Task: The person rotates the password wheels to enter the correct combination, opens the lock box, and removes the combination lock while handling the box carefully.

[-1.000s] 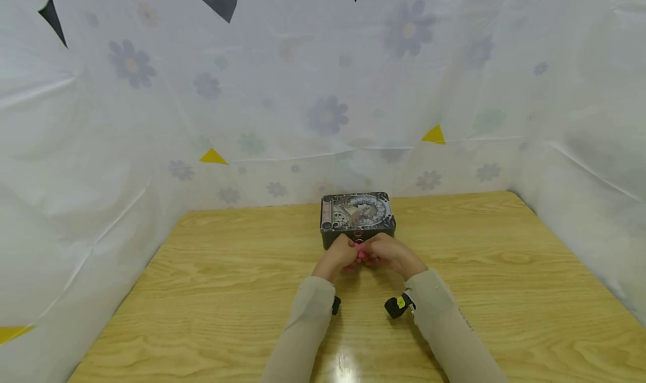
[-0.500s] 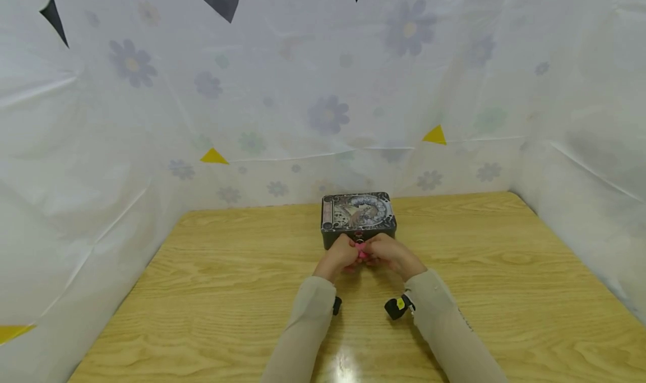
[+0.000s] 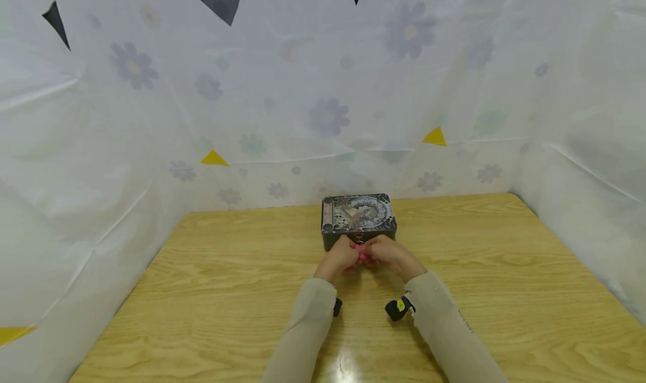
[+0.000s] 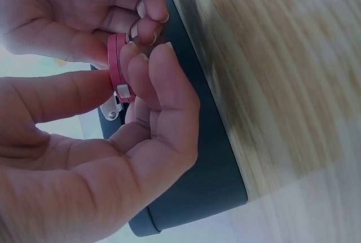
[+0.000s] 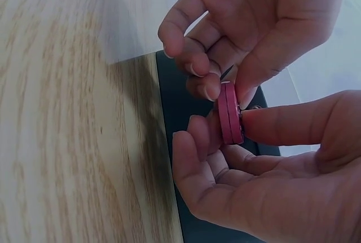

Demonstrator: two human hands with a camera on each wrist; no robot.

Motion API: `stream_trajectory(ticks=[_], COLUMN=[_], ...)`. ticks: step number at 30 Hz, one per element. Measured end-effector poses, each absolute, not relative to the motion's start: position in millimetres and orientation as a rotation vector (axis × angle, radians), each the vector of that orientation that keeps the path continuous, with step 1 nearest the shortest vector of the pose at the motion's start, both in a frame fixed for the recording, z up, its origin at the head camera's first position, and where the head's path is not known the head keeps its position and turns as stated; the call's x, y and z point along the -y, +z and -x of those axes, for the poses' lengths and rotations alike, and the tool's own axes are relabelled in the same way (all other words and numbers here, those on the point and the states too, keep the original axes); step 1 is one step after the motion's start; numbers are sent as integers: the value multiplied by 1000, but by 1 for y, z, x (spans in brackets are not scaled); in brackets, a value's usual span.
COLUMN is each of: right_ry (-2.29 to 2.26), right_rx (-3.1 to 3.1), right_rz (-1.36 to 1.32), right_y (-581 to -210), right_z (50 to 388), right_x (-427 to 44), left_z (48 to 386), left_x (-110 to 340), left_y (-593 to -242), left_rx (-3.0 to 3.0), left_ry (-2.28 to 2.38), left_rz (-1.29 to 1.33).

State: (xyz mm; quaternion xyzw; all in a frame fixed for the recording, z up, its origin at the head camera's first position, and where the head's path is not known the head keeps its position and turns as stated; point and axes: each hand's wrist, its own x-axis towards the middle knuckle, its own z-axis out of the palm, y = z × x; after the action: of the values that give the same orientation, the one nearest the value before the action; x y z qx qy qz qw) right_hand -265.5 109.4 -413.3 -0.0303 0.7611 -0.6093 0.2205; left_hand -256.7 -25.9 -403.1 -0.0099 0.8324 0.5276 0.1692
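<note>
A dark tin box (image 3: 358, 212) with an ornate printed lid lies closed near the back of the table. At its front hangs a small pink padlock (image 3: 361, 252), its metal loop just visible by the latch. My left hand (image 3: 343, 254) pinches the padlock between thumb and curled fingers from the left. From the right, my right hand (image 3: 392, 254) pinches the same padlock. Seen edge-on in the left wrist view, the padlock (image 4: 115, 62) has a small silver piece on its rim. Fingers cover much of the padlock (image 5: 230, 113) in the right wrist view.
The wood-grain table (image 3: 227, 293) stretches out on both sides of the box. White flowered sheeting (image 3: 282, 91) stands behind and at the sides, with black and yellow triangles on it. A black wrist camera (image 3: 397, 309) sits below the right sleeve.
Both hands stay on the padlock in nearly the same pose. The head view has shifted very slightly; the box has not visibly moved on the table.
</note>
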Motion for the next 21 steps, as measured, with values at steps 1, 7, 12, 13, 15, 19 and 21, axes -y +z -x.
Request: stream_trajectory(ticks=[1,7,12,13,15,19,21], right_ry=[-1685,-1699,-1705,-1704,-1707,-1719,-1727], right_rx=[-2103,-2091,-2082,-2080,-2077,-2071,-2070], right_rz=[88,88,82,85,84,85,84], right_y=[-413,-411,-411,-411,-410,-408,-408], right_z=[265,265,265,265,265,265,265], right_x=[-110,-110,-111,-111,-111,-111,-111], left_z=[257,256,256,256,256,258,259], left_x=[26,25,25,25,24,24,24], left_y=[-403,-403,-404,-404,-403,-403,-404], left_rx=[-2365,-2368,-2367,-2370,-2373,-2383,-2388], left_ry=[1502,1498,1500,1497,1493,1474,1466], left_rz=[33,46,30,25,21,13,12])
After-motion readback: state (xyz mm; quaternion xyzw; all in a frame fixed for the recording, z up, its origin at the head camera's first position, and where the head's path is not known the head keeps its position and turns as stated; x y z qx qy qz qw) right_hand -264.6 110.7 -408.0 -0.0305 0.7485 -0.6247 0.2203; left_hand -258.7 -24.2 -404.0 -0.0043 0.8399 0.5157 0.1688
